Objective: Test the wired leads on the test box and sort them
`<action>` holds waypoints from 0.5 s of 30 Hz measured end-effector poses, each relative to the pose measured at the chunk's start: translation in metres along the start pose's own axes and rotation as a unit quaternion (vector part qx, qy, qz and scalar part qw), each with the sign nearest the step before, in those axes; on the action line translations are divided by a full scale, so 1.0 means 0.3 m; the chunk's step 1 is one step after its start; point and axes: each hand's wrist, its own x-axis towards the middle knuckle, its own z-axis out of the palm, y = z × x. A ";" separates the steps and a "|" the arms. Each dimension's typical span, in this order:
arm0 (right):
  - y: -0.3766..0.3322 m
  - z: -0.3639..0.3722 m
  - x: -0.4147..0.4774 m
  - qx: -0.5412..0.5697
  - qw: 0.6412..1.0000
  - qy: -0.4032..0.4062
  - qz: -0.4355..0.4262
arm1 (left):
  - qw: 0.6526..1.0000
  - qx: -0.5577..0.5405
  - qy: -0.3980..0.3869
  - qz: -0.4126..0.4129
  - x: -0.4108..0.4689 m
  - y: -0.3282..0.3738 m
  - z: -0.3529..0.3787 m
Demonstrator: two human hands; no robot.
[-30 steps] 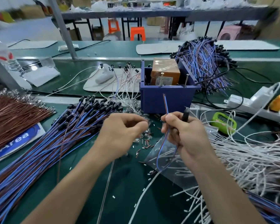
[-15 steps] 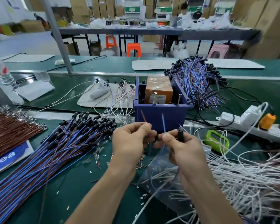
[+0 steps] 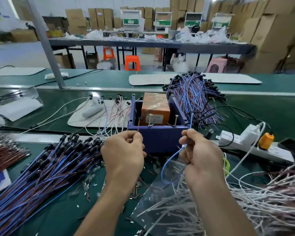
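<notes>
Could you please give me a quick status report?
Left hand pinches thin brown wire end; right hand pinches thin blue wire end. Both ends upright, not touching metal pins of blue plastic test box. Nothing between.

The worktop point(image 3: 61, 215) was dark green. Near its middle stood a violet-blue box point(image 3: 160, 142) holding an orange-brown block point(image 3: 156, 106) with a pale label. The left hand point(image 3: 124, 154) pinched a brown lead point(image 3: 138, 125); the right hand point(image 3: 201, 157) pinched a blue lead point(image 3: 161, 174). Toward the left edge lay a heap point(image 3: 46, 171) of blue and brown wires with black ends, and at that edge itself were rust-brown wires point(image 3: 5, 154). Behind the box, a bundle point(image 3: 192, 94) showed the same blue, brown and black. White wires point(image 3: 262, 201) covered the right edge. The strip point(image 3: 242, 147) there was white and its plug point(image 3: 266, 141) orange. Just beside the right hand showed a lime-green thing point(image 3: 227, 166), perhaps a meter.
</notes>
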 end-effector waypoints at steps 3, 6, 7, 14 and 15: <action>-0.025 0.003 0.013 0.009 1.000 -0.007 -0.017 | 1.000 -0.001 0.013 0.023 0.017 0.012 -0.007; -0.034 -0.012 0.026 0.010 1.000 -0.014 -0.026 | 0.997 0.037 0.024 0.060 0.041 0.012 -0.022; -0.035 -0.021 0.029 0.009 0.999 -0.016 -0.031 | 0.995 0.051 0.023 0.081 0.046 0.010 -0.029; -0.014 -0.081 0.030 -0.029 0.993 -0.094 -0.068 | 0.959 0.102 -0.009 0.264 0.027 -0.016 -0.068; -0.010 -0.085 0.030 -0.029 0.992 -0.099 -0.066 | 0.954 0.106 -0.013 0.281 0.027 -0.024 -0.070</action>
